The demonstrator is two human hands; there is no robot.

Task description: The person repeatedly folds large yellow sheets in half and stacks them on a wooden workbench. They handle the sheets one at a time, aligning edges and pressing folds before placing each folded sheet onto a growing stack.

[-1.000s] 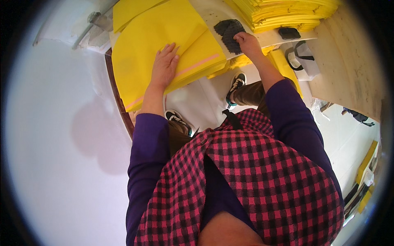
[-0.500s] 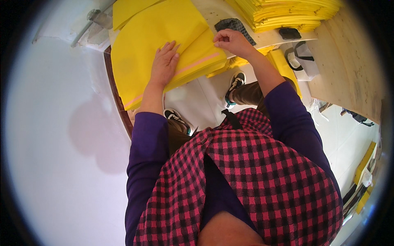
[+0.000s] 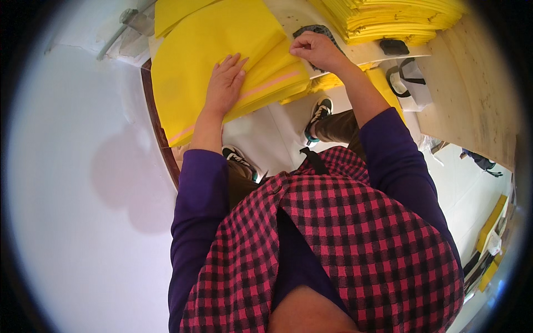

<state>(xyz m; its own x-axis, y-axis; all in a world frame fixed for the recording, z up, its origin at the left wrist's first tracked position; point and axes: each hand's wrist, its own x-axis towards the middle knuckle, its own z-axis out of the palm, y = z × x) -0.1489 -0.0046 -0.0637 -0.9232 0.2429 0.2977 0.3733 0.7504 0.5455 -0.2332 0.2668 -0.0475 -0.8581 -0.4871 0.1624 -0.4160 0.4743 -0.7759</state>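
A stack of yellow sheets (image 3: 194,61), fabric-like, lies on the work surface in front of me, with a pink strip (image 3: 272,83) along its near edge. My left hand (image 3: 226,83) rests on top of the stack, palm down, its fingers stretched out. At the stack's right edge, my right hand (image 3: 313,49) pinches the corner of the top yellow sheet between thumb and fingers. Creases run across the sheet between the two hands. Just behind my right hand lies a dark grey textured pad (image 3: 319,30), partly covered by it.
A tall pile of folded yellow pieces (image 3: 388,19) stands at the back right, with a small black object (image 3: 393,46) in front. A white bag with black handles (image 3: 413,83) is beside a wooden panel (image 3: 472,83). A white wall (image 3: 72,194) is on the left.
My right hand has moved slightly up and away, drawing the sheet's corner with it. My left hand stays nearly in place on the stack.
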